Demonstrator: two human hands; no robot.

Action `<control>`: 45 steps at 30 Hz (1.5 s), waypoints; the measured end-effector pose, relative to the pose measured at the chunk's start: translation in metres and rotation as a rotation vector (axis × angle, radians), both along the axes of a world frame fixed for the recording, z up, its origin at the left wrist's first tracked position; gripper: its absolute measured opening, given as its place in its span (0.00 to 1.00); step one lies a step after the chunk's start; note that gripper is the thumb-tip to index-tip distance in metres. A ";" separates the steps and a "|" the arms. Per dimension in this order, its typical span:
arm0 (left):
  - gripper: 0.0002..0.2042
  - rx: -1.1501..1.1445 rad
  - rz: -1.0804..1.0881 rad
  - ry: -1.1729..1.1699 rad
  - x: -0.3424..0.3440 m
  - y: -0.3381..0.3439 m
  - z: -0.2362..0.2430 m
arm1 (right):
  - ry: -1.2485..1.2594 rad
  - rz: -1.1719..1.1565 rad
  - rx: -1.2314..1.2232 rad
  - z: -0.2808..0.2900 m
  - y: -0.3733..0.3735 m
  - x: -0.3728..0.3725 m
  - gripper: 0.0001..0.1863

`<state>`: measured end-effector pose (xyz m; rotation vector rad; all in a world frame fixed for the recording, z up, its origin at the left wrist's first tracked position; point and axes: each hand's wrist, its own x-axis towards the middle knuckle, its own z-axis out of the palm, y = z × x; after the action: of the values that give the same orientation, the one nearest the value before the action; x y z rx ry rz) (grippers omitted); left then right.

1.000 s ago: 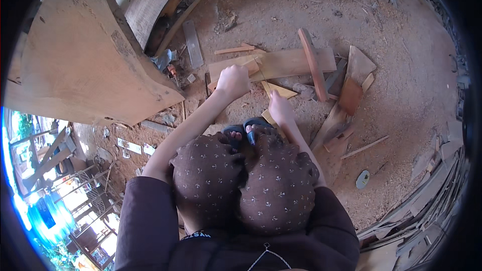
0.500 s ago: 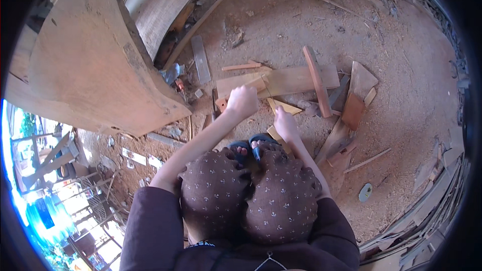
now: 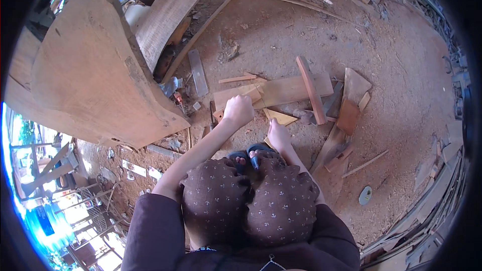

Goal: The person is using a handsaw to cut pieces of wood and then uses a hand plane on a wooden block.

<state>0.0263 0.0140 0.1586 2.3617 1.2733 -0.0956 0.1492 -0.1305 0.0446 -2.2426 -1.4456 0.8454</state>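
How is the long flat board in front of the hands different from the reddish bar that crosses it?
The board is wide and pale tan; the bar is narrow and redder. The board runs mostly from left to right, while the bar points away from the person. The bar crosses over the board's right part, so the board is underneath. Both look like wood.

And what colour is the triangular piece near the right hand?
The triangular piece is yellow; see the head view.

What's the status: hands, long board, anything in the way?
Left hand closed at long board near edge, grip hidden. Right hand closed, grip unclear. Reddish bar lies across board toward its right end.
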 end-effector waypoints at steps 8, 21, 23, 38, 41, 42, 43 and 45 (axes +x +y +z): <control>0.12 -0.012 0.026 -0.027 0.010 -0.007 0.007 | 0.023 -0.029 0.112 -0.014 0.029 0.014 0.13; 0.08 0.049 -0.063 -0.074 0.022 -0.011 0.003 | -0.039 -0.083 0.126 -0.033 0.060 0.029 0.10; 0.15 0.062 0.068 -0.020 0.010 0.004 -0.003 | 0.023 -0.062 0.122 -0.024 0.053 0.012 0.10; 0.10 0.071 -0.031 0.002 0.020 -0.002 -0.010 | -0.029 -0.066 0.063 -0.029 0.043 0.021 0.12; 0.10 0.076 0.010 0.054 0.000 0.004 -0.016 | 0.114 -0.107 0.066 -0.018 -0.006 -0.001 0.11; 0.10 0.066 0.006 0.066 -0.004 0.005 -0.015 | 0.105 -0.095 0.012 -0.012 -0.016 -0.004 0.11; 0.10 0.059 0.001 0.073 -0.005 0.003 -0.015 | 0.093 -0.093 -0.054 -0.005 -0.026 -0.004 0.11; 0.10 0.091 -0.071 0.034 -0.007 -0.002 -0.013 | 0.081 -0.079 -0.003 -0.001 -0.007 -0.001 0.11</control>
<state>0.0190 0.0115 0.1457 2.4933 1.2343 -0.1023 0.1479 -0.1374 0.0433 -2.2250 -1.3112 0.9024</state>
